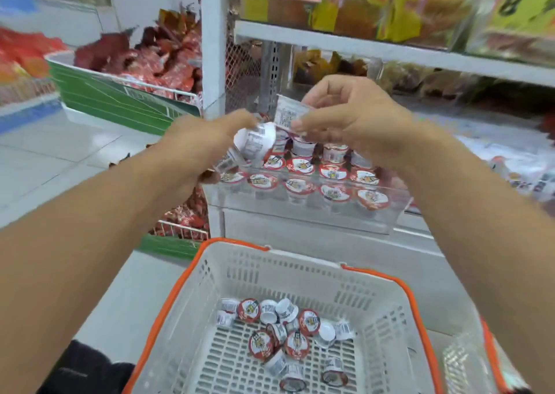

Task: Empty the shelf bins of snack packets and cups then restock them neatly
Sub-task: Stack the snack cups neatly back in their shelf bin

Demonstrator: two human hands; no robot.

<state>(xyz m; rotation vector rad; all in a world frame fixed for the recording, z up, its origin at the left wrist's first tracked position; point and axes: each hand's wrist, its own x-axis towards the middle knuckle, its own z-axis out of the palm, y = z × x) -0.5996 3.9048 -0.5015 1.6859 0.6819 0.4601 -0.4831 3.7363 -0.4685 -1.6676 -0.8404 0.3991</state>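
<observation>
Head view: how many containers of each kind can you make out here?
White basket: 1
Clear bin: 1
Wire bins: 2
Total: 4
The right edge is too blurred to count.

Small white cups with red lids stand in rows in the clear shelf bin; more lie jumbled in the near white basket, some tipped over.

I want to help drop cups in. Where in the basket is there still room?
The basket floor is bare along its left wall and in the right front corner. Loose cups crowd the back and middle. The clear bin above is packed with cups.
</observation>
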